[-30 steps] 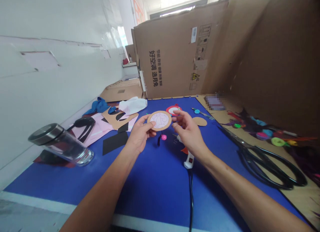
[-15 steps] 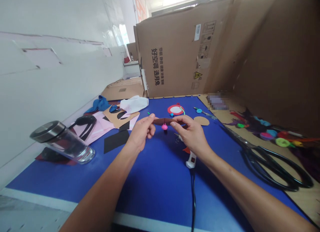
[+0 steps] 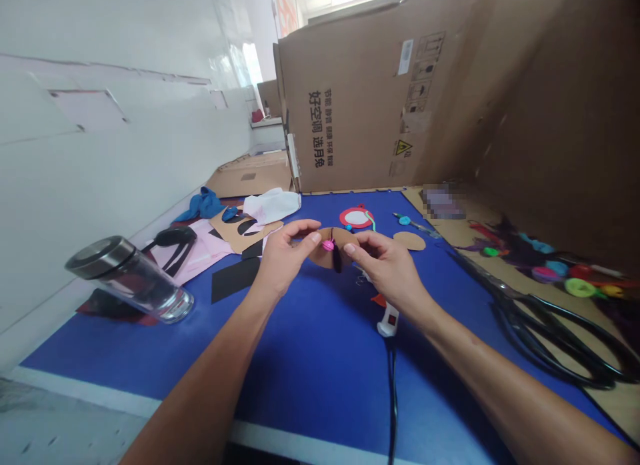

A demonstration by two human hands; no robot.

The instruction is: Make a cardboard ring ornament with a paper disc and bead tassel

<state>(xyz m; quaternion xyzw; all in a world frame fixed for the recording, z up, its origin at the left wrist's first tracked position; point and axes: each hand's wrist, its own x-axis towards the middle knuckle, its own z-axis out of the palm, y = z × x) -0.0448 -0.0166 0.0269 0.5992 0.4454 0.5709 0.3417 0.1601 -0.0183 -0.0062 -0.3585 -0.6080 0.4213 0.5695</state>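
A round brown cardboard disc is held up over the blue tabletop, its flat face tilted towards me. My left hand pinches its left edge between thumb and fingers. On the opposite edge, my right hand grips it in the same way. A pink bell hangs against the disc's face from a thread near the top, with a dark shadow beside it. Below my right hand lies a white glue gun with a black cord, partly covered by that hand.
A glass bottle stands at left near black and pink sheets. Behind are a red-rimmed white disc and another cardboard disc. Large black-handled scissors lie at right beside colourful trinkets. A tall cardboard box rises at the back.
Both hands have tipped the cardboard disc from nearly edge-on so that its face shows. The pink bell, hanging free below the edge before, now lies against the face. The view has shifted slightly.
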